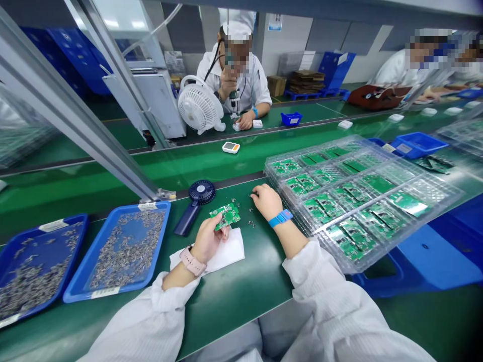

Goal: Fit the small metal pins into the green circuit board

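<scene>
My left hand (207, 240) holds a green circuit board (228, 216) by its near edge, thumb on top. Beneath that hand a folded white cloth or paper (233, 247) lies on the green bench. To the right, my right hand (267, 202) has thumb and forefinger pinched together at the bench surface, with a tiny metal part (251, 195) at the fingertips. Several loose small metal parts (251, 223) are scattered between my hands. A dark blue handheld fan (202, 192) lies just beyond the left hand.
Two blue trays (163, 236) (82, 236) of small metal parts stand at left. Clear plastic trays (320, 232) with circuit boards occupy the right. Behind is a green conveyor (181, 163) carrying a white device (231, 147). Across it, a person (260, 80) works with a powered screwdriver beside a white fan (199, 106).
</scene>
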`<action>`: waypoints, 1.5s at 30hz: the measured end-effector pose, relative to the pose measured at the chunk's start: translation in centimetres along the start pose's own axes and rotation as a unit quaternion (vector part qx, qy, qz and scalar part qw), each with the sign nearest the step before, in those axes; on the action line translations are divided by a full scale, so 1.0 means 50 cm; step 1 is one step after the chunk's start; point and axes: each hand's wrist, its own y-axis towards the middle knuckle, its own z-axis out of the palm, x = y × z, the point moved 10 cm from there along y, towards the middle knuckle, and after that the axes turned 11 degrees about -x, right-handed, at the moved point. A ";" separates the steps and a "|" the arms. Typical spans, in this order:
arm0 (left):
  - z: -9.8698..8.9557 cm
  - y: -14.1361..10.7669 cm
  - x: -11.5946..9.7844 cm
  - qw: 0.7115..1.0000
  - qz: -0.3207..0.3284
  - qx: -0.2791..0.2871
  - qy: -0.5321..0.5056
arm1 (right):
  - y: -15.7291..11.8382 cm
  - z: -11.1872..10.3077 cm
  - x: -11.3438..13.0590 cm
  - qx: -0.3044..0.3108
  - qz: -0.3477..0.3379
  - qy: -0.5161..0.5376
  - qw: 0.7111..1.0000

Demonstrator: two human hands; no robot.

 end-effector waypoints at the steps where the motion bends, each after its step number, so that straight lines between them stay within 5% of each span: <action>1: 0.000 0.000 0.001 1.000 -0.001 0.001 0.000 | 0.006 0.011 -0.001 0.004 0.004 -0.005 1.000; 10: 0.001 0.000 0.002 1.000 -0.004 0.003 0.006 | 0.005 0.018 -0.009 0.051 -0.007 -0.010 0.999; 16: 0.001 -0.002 0.000 1.000 -0.001 0.002 0.014 | -0.016 -0.025 0.010 0.048 -0.102 0.003 0.994; 24: 0.004 -0.004 -0.003 1.000 -0.002 0.004 0.016 | -0.036 0.002 0.039 0.082 -0.199 0.003 0.977; 32: 0.003 -0.004 -0.002 1.000 -0.007 0.001 0.020 | -0.023 0.006 0.046 0.076 -0.205 0.031 0.975; 38: 0.002 -0.002 -0.002 1.000 -0.012 -0.016 0.016 | -0.020 -0.034 0.065 0.006 -0.155 0.084 0.984; 45: -0.003 0.005 -0.002 0.999 -0.021 -0.047 -0.005 | -0.067 -0.052 0.145 0.051 -0.133 0.292 0.946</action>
